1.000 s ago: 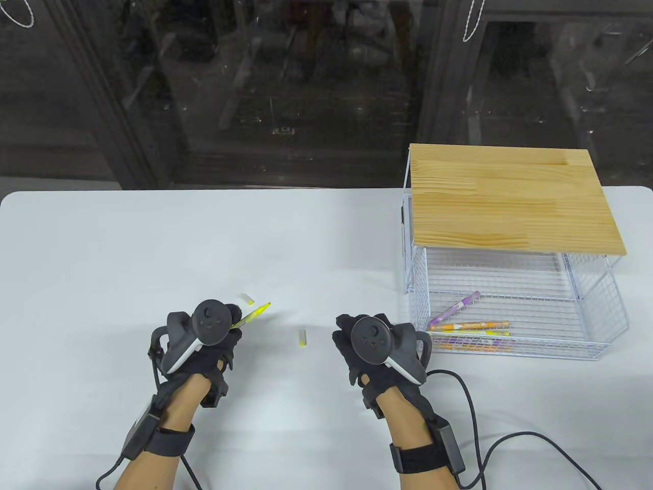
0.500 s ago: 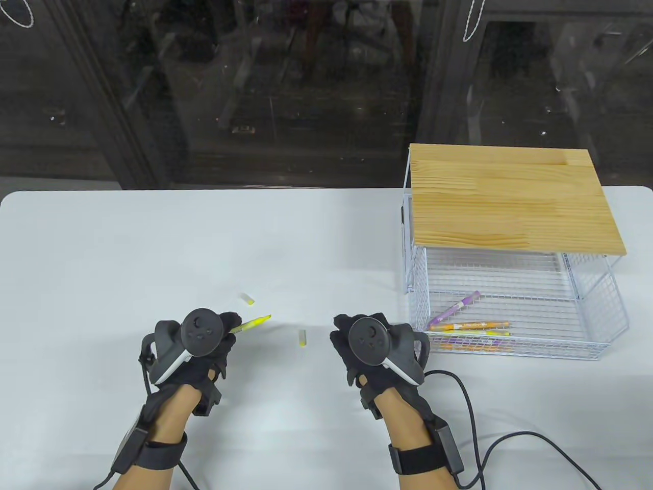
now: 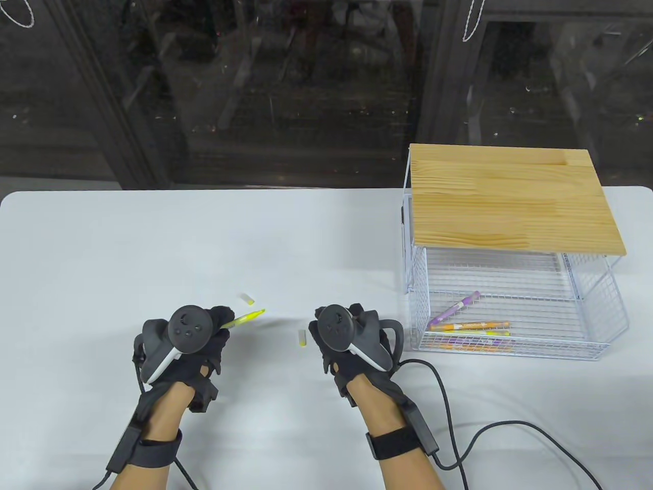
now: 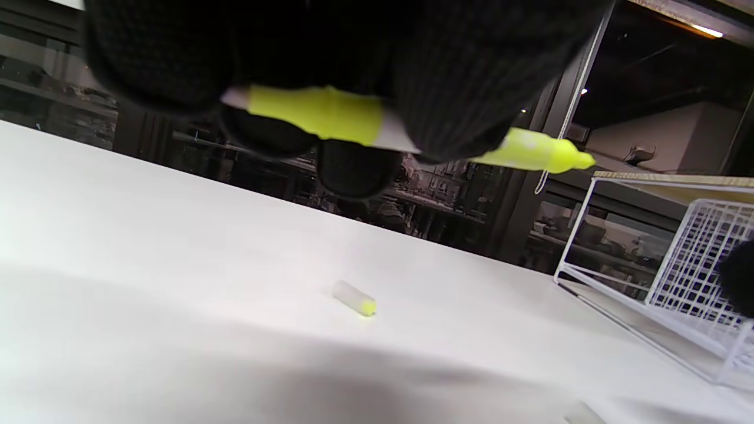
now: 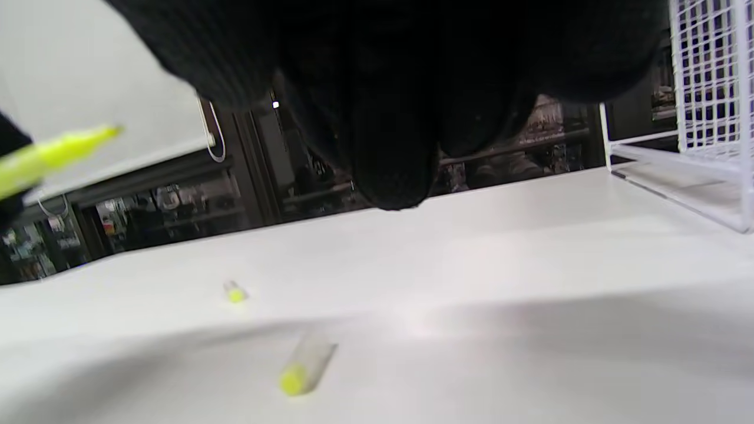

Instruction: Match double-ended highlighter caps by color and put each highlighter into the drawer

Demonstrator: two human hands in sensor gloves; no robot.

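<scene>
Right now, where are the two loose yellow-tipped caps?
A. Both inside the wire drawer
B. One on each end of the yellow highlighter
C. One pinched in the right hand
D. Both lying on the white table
D: one cap lies beyond the yellow highlighter that the left hand holds, and the other cap lies on the table just left of the right hand.

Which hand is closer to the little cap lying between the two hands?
Right. The right hand is just beside the cap; the left hand, holding the highlighter, is farther.

Bright even light; soft shadows; wrist views blurred.
</scene>
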